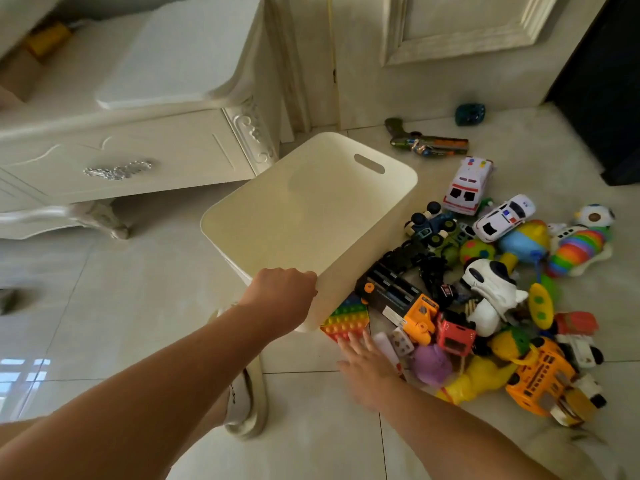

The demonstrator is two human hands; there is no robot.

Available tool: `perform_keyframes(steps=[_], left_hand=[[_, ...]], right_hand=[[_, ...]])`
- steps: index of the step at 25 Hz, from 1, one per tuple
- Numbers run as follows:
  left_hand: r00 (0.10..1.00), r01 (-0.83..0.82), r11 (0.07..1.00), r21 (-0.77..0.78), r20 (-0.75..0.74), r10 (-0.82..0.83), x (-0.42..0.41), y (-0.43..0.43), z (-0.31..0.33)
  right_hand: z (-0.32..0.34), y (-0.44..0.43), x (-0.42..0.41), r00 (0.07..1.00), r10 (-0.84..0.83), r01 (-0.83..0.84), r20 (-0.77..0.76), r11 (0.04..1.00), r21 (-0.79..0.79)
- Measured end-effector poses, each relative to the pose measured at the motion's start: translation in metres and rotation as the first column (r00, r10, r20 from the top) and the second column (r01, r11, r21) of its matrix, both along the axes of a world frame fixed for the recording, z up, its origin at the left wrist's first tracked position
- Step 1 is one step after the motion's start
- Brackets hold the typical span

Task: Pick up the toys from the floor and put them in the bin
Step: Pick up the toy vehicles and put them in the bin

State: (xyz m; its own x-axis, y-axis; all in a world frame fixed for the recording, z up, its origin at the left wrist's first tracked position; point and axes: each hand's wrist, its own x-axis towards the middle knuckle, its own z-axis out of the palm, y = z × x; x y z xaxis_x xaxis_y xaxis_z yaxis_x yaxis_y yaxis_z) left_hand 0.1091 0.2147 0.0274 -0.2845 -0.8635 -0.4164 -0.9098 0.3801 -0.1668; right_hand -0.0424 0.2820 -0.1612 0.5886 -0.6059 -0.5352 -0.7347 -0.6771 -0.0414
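Observation:
A cream plastic bin (346, 216) with handle slots is tilted up off the tiled floor, and nothing shows inside it. My left hand (280, 292) grips its near rim. My right hand (363, 362) reaches down with fingers spread over the edge of a rainbow pop-it toy (346, 317) lying beside the bin. To the right lies a pile of toys: a black and orange truck (398, 296), a white shark (488, 292), a yellow school bus (543, 379), an ambulance (467, 185), a white police car (502, 216) and a rainbow caterpillar (578, 247).
A white carved cabinet (121, 161) stands at the left on curved legs. A toy gun (426, 142) and a dark ball (469, 114) lie near the door (450, 46). My white slipper (246, 400) is below the bin. A dark object (602, 81) stands far right.

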Motion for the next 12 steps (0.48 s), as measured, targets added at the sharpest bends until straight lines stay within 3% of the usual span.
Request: perform_keyframes(steps=[4, 7, 10, 12], left_hand=[[1.0, -0.013, 1.0, 0.0, 0.018, 0.013, 0.01, -0.003, -0.007], [0.998, -0.062, 0.998, 0.008, 0.02, 0.062, 0.014, 0.006, -0.009], [0.997, -0.079, 0.997, 0.026, -0.011, 0.079, 0.008, 0.017, -0.007], [0.995, -0.095, 0.995, 0.002, -0.015, 0.095, 0.003, 0.022, -0.008]], right_hand=[[-0.013, -0.021, 0.016, 0.994, -0.108, 0.108, -0.01, 0.991, 0.074], [-0.014, -0.023, 0.016, 0.959, -0.283, 0.282, 0.013, 0.958, 0.048], [-0.004, -0.017, 0.002, 0.954, -0.284, 0.289, -0.099, 0.956, 0.042], [0.005, -0.017, -0.016, 0.913, -0.39, 0.397, -0.121, 0.917, 0.042]])
